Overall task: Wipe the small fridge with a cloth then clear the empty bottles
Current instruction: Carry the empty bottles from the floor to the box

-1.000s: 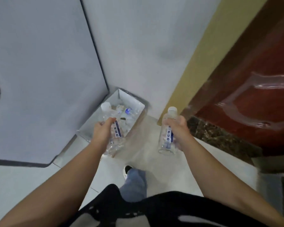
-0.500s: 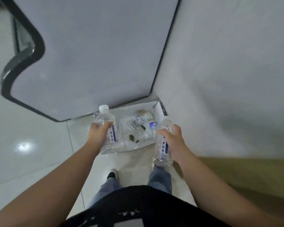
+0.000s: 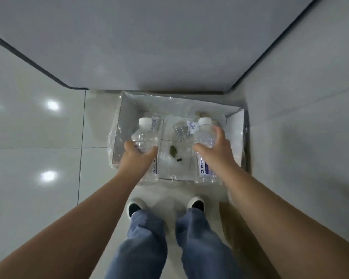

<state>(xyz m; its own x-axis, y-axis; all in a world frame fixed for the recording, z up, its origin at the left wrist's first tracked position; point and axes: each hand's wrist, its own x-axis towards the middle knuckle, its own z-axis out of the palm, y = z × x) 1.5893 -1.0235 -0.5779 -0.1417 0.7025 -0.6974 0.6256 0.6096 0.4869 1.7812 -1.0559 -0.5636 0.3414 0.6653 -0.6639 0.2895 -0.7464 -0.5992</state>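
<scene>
The left hand (image 3: 136, 158) grasps one clear empty water bottle (image 3: 146, 150) and the right hand (image 3: 215, 152) grasps another water bottle (image 3: 205, 150), fingers curled round each body, caps pointing away. Both hang directly over the plastic-lined white bin box (image 3: 235, 125) beneath the fingers, apparently so a simple release drops them in.

Two clear, white-capped empty bottles are hanging over the lined box: the left bottle (image 3: 145, 137) and the right bottle (image 3: 204, 135), caps pointing away.
</scene>
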